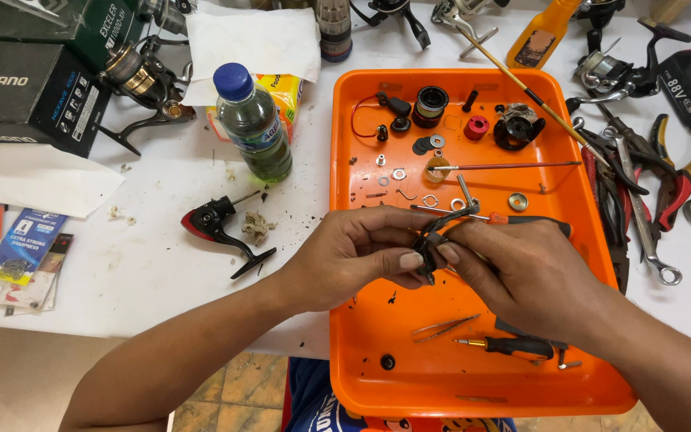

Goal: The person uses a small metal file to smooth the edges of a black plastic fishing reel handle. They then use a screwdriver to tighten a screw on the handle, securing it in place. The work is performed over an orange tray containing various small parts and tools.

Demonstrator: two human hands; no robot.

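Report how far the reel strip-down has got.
Done: spool, red cap, washers and a black housing lie loose in the orange tray. In hand: left hand and right hand grip a small black part. Left: whole reel on the table.

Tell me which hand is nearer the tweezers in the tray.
Right. The right hand sits just above and right of the tweezers, on the small black part. The left hand holds that part from further left.
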